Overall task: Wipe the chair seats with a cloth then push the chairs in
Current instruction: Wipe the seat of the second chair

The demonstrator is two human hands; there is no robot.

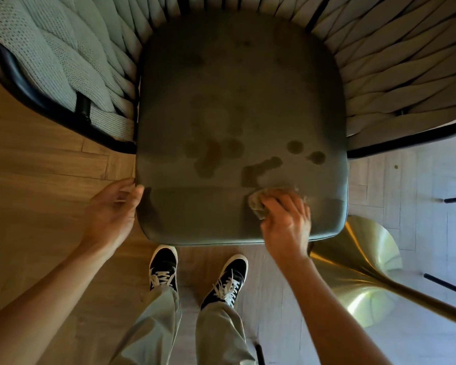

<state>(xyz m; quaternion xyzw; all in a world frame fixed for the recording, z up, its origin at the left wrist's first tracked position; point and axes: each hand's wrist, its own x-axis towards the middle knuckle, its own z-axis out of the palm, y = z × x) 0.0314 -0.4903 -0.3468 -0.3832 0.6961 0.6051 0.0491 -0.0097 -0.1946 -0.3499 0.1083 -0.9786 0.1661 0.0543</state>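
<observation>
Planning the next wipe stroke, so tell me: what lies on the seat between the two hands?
In the head view, only bare seat cushion lies between the left hand and the right hand holding the cloth; the dark damp patches sit farther back.

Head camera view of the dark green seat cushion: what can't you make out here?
- Crumpled brownish cloth: mostly covered by the right hand.
- Woven rope chair back: cut off by the top edge.
- Brass pedestal base: whatever it supports lies out of frame.
- Left hand: fingertips hidden behind the seat cushion edge.

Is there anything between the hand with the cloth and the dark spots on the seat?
Nothing visible. The right hand holds the crumpled brownish cloth directly below the dark spots on the grey-green seat cushion.
</observation>
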